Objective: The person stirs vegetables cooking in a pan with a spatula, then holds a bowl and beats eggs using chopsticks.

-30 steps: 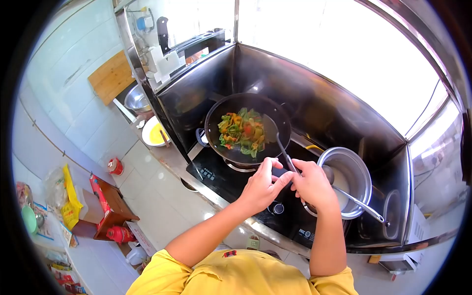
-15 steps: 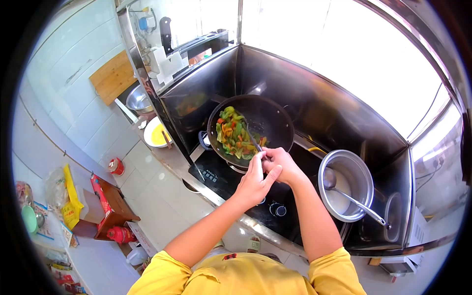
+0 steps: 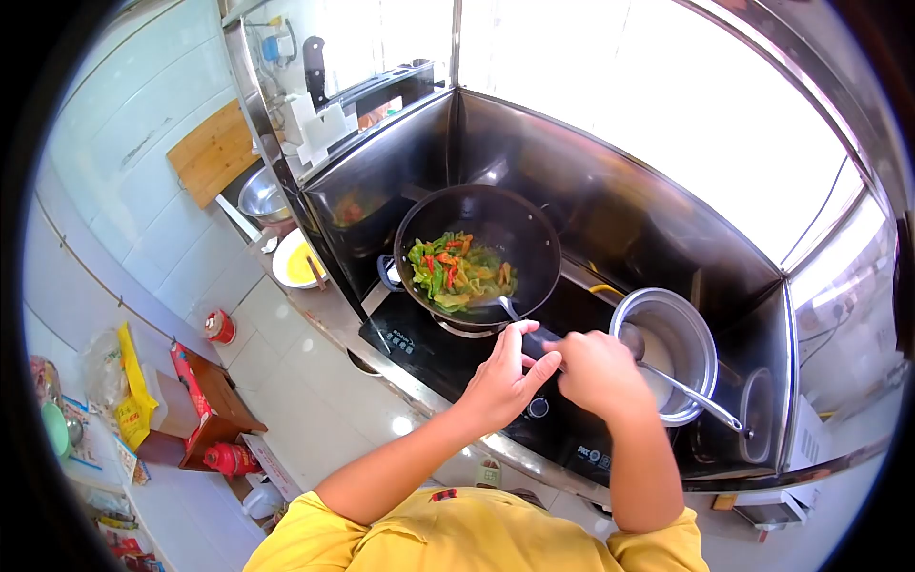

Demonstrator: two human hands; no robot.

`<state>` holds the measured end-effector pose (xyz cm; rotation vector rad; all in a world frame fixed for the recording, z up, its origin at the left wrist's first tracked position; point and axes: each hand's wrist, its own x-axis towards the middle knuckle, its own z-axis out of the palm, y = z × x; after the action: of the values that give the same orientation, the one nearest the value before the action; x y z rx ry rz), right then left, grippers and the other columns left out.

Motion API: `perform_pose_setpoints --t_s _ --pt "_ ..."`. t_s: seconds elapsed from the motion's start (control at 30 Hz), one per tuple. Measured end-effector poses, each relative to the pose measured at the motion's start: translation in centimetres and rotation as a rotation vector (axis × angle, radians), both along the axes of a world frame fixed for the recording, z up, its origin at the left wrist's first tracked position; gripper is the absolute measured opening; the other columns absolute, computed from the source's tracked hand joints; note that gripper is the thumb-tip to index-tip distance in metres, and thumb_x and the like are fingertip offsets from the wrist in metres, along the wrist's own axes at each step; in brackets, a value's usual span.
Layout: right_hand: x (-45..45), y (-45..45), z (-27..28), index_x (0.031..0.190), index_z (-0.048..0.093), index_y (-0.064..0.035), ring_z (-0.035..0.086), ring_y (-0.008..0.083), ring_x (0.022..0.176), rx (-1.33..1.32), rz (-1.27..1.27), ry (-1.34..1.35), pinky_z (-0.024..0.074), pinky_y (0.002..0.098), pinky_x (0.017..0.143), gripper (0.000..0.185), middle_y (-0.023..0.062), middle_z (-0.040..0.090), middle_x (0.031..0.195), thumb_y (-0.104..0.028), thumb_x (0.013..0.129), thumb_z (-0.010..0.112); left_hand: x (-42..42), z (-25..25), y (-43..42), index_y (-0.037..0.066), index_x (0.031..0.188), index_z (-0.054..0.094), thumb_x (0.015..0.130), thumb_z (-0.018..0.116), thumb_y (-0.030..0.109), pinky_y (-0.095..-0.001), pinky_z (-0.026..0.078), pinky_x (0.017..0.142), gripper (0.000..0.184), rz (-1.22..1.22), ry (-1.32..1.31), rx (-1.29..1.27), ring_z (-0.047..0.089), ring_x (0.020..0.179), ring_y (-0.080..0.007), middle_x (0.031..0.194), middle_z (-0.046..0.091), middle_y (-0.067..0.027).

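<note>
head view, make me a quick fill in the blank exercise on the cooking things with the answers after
In the picture, the wok with chopped vegetables stands to the ____ of the metal pot.
The person's hand nearer the pot is the ____ one.
The long-handled utensil resting in the pot is a ____.
The contents of the white bowl are coloured ____.

Missing words: left; right; ladle; yellow.

Bright light floods at you from the window (image 3: 620, 105), blown out to white! Glare streaks your metal splashback (image 3: 620, 205), highlights dot the floor tiles (image 3: 310, 348), your right hand (image 3: 604, 374) blurs slightly, and fisheye distortion bows lines toward 4 black corners.
</note>
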<state>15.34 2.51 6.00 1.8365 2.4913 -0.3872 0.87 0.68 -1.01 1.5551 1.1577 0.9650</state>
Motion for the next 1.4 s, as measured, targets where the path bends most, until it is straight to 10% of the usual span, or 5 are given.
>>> perform_pose_setpoints --t_s 0.4,0.67,0.97,1.13,1.4 --pt "-1.5 -0.4 1.0 0.105 0.062 -0.0009 0.061 0.0404 0.089 -0.318 0.020 0.443 0.0480 0.0471 0.080 0.029 0.0225 0.064 0.086 -0.015 0.081 0.054 -2.3 -0.4 0.2 0.000 0.134 0.029 0.094 0.047 0.049 -0.0336 0.046 0.088 0.066 0.061 -0.016 0.013 0.059 0.102 -0.0224 0.127 0.046 -0.0186" --pt "-2.1 3.5 -7.5 0.113 0.061 -0.0041 0.061 0.0404 0.083 0.182 -0.014 0.462 0.0490 0.0462 0.074 0.037 0.0225 0.064 0.086 -0.013 0.078 0.051 -1.2 -1.5 0.9 0.000 0.135 0.029 0.093 0.048 0.051 -0.0318 0.046 0.087 0.069 0.056 0.049 0.000 0.061 0.099 -0.0201 0.118 0.053 -0.0182" --pt "1.0 3.5 -4.6 0.098 0.058 0.0028 0.064 0.0376 0.080 0.009 -0.239 0.371 0.0507 0.0461 0.071 0.022 0.0257 0.064 0.088 -0.011 0.083 0.051 1.5 -0.6 2.2 -0.001 0.138 0.025 0.095 0.050 0.043 -0.0319 0.044 0.089 0.066 -0.013 -0.013 -0.007 0.061 0.099 -0.0185 0.119 0.053 -0.0169" --pt "-1.6 9.0 -9.1 0.097 0.060 0.0031 0.053 0.0103 0.051 -0.536 -0.437 1.429 0.0409 0.0231 0.044 0.014 0.0036 0.057 0.065 -0.002 0.087 0.051 0.4 -2.0 2.7 -0.001 0.136 0.027 0.094 0.053 0.040 -0.0309 0.045 0.090 0.064 0.046 -0.050 0.039 0.061 0.099 -0.0185 0.118 0.052 -0.0180" --pt "-0.2 7.2 -1.7 0.127 0.056 -0.0063 0.045 0.0067 0.042 -0.438 -0.251 0.815 0.0346 0.0229 0.038 0.050 0.0007 0.053 0.058 -0.002 0.078 0.055 -1.3 -1.0 2.5 -0.003 0.136 0.026 0.094 0.051 0.045 -0.0324 0.045 0.089 0.069 0.102 -0.044 0.022 0.058 0.102 -0.0197 0.128 0.046 -0.0195"
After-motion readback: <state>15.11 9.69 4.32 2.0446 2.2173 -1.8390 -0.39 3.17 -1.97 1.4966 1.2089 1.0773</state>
